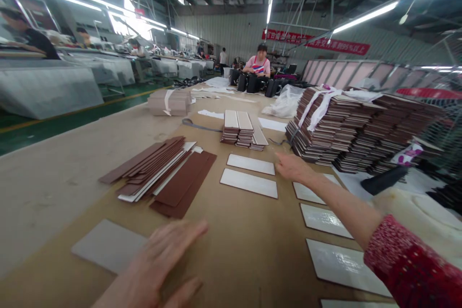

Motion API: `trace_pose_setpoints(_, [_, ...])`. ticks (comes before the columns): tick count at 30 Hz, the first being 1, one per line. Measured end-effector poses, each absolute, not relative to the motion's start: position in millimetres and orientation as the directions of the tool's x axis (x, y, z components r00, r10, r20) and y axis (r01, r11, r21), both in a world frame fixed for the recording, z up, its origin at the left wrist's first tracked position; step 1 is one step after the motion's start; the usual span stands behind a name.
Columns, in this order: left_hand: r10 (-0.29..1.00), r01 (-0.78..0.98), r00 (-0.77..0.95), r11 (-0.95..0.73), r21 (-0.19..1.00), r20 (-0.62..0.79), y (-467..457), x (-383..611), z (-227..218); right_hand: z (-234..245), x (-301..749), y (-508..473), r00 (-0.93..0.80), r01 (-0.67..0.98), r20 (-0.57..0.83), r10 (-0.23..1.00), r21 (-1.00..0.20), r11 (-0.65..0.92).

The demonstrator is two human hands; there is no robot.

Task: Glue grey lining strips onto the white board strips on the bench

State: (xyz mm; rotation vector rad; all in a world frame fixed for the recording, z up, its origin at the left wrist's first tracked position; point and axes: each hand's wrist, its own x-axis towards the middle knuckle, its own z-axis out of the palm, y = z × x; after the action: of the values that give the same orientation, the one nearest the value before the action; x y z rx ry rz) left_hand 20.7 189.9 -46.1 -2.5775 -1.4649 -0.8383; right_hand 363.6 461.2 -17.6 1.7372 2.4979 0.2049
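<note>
Head view takes the small stack (231, 119) of pale-topped strips as its landmark: just on its near side, two white strips (249, 183) lie side by side, flat and apart. The right hand (288, 166) reaches to the end of the farther one, fingers bunched; whether they pinch anything I cannot tell. Nearest the wearer, well short of the stack, the left hand (162, 257) is blurred, thumb and fingers spread, over the edge of a smooth grey card (108, 245); contact is unclear. The step in hand looks like placing or straightening strips in rows, and the next move calls for a light fingertip touch on thin edges. Nearer than the stack and to its right run shiny white panels (327, 219) with dark edges; to its left, matt brown boards (184, 183) fan out, long and stiff-looking, on the tan table cover (238, 250).
</note>
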Motion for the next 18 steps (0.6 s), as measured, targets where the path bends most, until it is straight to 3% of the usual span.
trace_pose_setpoints(5, [0.818,0.785,0.417,-0.544,0.296,0.395,242.5,36.9,-33.2,-12.0,366.9,454.9,-0.327,0.936,-0.018,0.945,0.128,0.327])
trace_pose_setpoints(9, [0.876,0.799,0.424,-0.481,0.362,0.228,287.1,53.0,-34.9,-8.4,354.7,484.3,-0.290,0.950,-0.044,0.956,0.107,0.293])
trace_pose_setpoints(12, [0.912,0.843,0.397,-0.406,0.353,0.100,311.3,63.0,-35.7,-12.5,342.1,508.7,-0.250,0.962,-0.078,0.965,0.091,0.257])
trace_pose_setpoints(18, [0.942,0.901,0.336,-0.318,0.296,-0.010,332.5,70.7,-38.9,-25.8,326.0,530.8,-0.232,0.969,-0.083,0.969,0.066,0.237])
